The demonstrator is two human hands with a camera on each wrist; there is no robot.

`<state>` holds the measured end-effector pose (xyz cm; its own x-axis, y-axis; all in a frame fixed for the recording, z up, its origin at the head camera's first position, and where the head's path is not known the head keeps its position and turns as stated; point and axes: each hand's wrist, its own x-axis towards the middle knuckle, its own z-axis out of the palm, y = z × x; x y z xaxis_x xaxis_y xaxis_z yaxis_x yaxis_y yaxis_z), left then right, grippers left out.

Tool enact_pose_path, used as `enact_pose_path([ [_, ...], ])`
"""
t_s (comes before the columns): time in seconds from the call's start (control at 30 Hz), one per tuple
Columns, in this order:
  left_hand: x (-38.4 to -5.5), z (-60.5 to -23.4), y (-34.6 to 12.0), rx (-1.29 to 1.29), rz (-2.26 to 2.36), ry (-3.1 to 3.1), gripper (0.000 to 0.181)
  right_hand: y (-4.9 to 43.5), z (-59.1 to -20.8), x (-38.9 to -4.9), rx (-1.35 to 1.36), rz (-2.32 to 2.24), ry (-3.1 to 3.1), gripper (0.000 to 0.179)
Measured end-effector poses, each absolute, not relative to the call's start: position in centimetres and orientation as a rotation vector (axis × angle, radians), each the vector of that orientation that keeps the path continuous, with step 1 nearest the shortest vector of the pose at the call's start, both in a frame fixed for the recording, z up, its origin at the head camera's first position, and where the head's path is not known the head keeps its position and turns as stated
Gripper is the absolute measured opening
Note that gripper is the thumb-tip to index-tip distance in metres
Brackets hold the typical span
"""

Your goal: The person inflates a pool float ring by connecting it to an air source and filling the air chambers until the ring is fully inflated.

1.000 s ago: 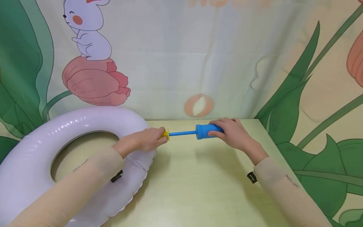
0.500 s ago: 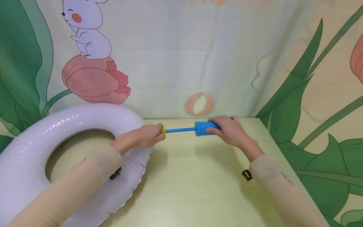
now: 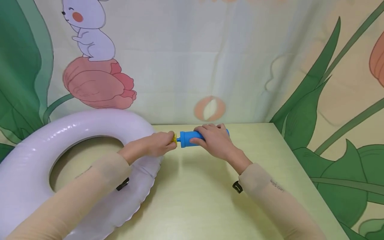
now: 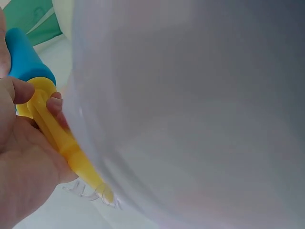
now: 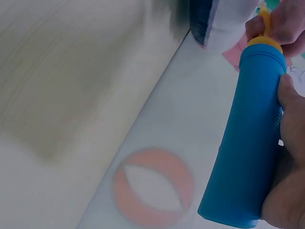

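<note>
A hand air pump has a blue barrel [image 3: 188, 138] and a yellow tapered nozzle [image 4: 74, 155]. My left hand [image 3: 159, 143] grips the yellow part, thumb and fingers curled round it beside the swim ring. My right hand [image 3: 216, 141] wraps the barrel, which lies level in the head view with only a short bit of blue rod showing. The pale inflated swim ring [image 3: 27, 166] lies on the left. In the left wrist view the nozzle's narrow end sits within a clear plastic valve [image 4: 101, 191] at the ring's side.
The pale yellow-green table [image 3: 186, 200] runs under both hands. Behind it hangs a printed cloth [image 3: 168, 66] with a rabbit and flowers. A black strap piece [image 3: 237, 186] shows below the right sleeve, and another [image 3: 123, 184] below the left.
My right hand has moved left with the blue barrel, sliding it along the rod up close to the yellow part. My left hand has stayed nearly in place.
</note>
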<state>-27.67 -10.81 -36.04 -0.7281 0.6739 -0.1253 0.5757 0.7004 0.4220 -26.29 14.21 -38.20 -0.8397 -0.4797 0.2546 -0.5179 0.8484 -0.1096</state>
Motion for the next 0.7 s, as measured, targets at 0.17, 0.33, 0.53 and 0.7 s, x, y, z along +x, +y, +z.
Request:
enact_pose_path([
  [0.17,-27.6,-36.2,-10.9,0.962,0.492,2.655,0.014,13.5,-38.9,-25.9,0.783,0.213,-2.809,0.056],
  [0.33,-27.6,-36.7,-11.2,0.937,0.439,2.670,0.016,15.0,-39.6,-26.1,0.810,0.196,-2.835,0.064],
  [0.53,-27.9,-36.7,-11.2,0.919,0.457,2.678,0.016,19.5,-39.5,-26.6,0.794,0.272,-2.872,0.065],
  [0.7,-28.1,-37.0,-11.3,0.929,0.479,2.644,0.017,23.3,-39.0,-26.3,0.751,0.300,-2.945,0.065],
])
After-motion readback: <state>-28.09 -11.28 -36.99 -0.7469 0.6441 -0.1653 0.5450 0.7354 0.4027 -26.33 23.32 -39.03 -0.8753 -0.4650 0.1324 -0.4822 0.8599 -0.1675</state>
